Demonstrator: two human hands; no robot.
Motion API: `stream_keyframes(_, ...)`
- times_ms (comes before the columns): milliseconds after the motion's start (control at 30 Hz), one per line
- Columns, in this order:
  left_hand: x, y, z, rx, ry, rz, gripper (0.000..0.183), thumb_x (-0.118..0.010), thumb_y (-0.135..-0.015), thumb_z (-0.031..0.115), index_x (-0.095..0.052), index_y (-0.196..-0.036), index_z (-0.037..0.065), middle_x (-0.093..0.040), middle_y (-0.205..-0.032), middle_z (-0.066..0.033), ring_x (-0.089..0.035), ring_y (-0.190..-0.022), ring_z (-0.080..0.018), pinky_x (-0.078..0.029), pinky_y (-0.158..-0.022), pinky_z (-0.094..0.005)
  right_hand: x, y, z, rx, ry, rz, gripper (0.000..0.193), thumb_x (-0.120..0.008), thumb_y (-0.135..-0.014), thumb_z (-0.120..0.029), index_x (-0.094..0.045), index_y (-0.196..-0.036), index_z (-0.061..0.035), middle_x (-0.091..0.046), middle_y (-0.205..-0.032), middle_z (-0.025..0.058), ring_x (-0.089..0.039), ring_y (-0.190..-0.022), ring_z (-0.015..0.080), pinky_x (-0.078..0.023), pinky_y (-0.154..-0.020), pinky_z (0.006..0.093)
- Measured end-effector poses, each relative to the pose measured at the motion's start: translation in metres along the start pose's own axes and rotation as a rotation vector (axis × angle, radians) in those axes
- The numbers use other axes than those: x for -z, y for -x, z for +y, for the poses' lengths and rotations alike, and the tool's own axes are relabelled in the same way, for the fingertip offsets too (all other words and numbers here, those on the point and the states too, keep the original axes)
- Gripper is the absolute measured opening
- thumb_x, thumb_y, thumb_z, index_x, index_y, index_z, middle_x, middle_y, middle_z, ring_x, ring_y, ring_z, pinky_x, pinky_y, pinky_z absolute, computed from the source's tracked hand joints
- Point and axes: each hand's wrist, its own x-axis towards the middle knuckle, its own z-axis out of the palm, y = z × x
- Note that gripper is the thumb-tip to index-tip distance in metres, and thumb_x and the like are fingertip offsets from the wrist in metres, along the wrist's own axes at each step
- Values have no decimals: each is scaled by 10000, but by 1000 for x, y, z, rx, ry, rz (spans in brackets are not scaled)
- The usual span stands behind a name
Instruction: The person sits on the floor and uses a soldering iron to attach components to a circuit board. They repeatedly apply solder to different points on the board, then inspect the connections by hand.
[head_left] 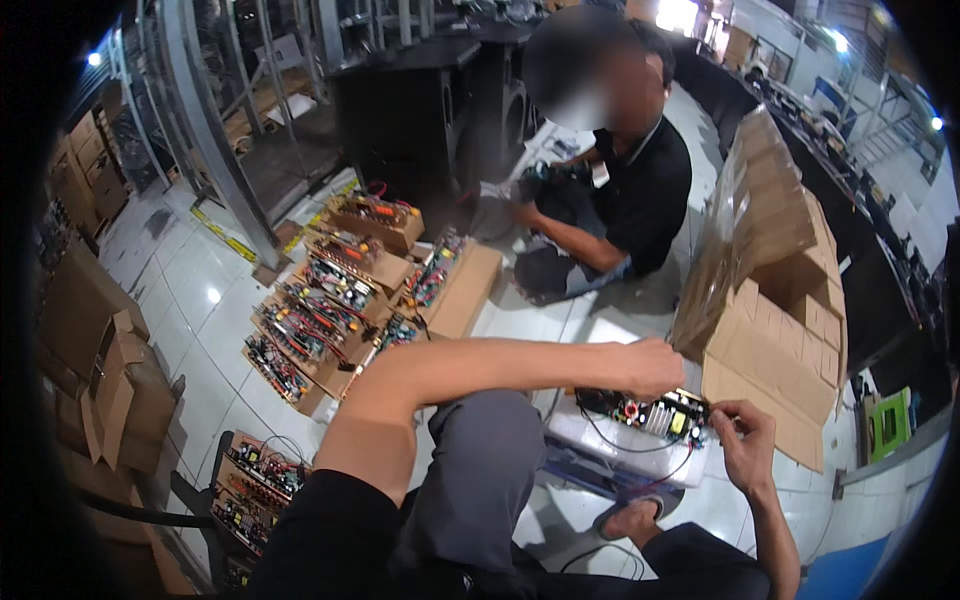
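Note:
A circuit board (665, 415) with silver heat sinks, yellow-topped parts and dark and red wires lies on a white foam block (590, 438) before me. My left hand (648, 367) crosses over from the left and is closed just above the board's far edge; whatever its curled fingers hold is hidden. At the board's right end, my right hand (748, 440) pinches the edge between thumb and fingers. A thin dark wire loops from the board over the foam.
Rows of similar boards (310, 320) stand in cardboard trays at the left; more fill a rack (255, 490) at lower left. A large open carton (770, 350) rises at right. A seated person (640, 200) works opposite. Black cabinets (400, 120) stand behind.

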Motion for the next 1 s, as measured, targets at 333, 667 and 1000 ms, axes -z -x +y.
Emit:
stream_keyframes(333,26,16,2,83,42,-123,142,-635,-730,42,-708,-810,-50,-692,-811,-267,-706,-805,-412,-546,-669,-488,4,7,-16,-22,1,-36,136,-670,-897,-41,-716,-983,53,-695,-872,99,-597,-705,99,-479,-643,260)
stream_keyframes(667,13,11,0,83,27,-85,128,-632,-735,59,-699,-760,-48,-684,-771,-263,-703,-764,-418,-541,-649,-492,-1,6,-19,16,5,-55,130,-665,-902,-38,-718,-980,51,-685,-858,91,-585,-691,101,-472,-631,257)
stream_keyframes(1000,9,11,0,32,-28,-48,144,-618,-765,91,-685,-751,-36,-678,-757,-258,-693,-730,-423,-533,-628,-493,-1,5,-16,-45,-29,-57,144,-667,-898,-50,-713,-985,55,-693,-849,83,-588,-708,94,-477,-655,258)
